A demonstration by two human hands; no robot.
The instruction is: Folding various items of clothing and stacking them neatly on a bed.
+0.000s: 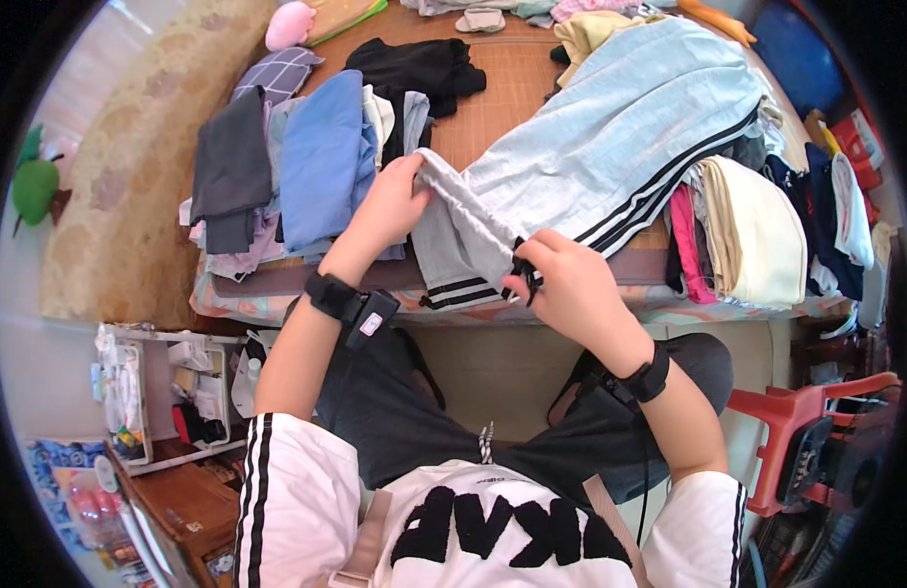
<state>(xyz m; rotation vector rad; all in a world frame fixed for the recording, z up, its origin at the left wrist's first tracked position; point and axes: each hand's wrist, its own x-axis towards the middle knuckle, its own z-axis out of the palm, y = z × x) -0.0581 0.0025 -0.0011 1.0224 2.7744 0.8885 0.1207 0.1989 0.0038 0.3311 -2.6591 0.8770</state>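
Black-lettered white shirt [503, 524], left hand [393, 201], right hand [573, 286], both gripping gray trousers' waistband [470, 209]

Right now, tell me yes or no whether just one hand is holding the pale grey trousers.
No, the left hand and the right hand both hold the waistband of the pale grey trousers.

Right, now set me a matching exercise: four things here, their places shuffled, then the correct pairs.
Things:
1. striped trousers
2. blue folded garment
3. cream folded garment
4. red plastic seat

Places:
A. on the right side of the bed
B. off the bed, beyond the person's right knee
C. waistband held between the left hand and the right hand
D. on the left side of the bed

Pairs: 1-C, 2-D, 3-A, 4-B
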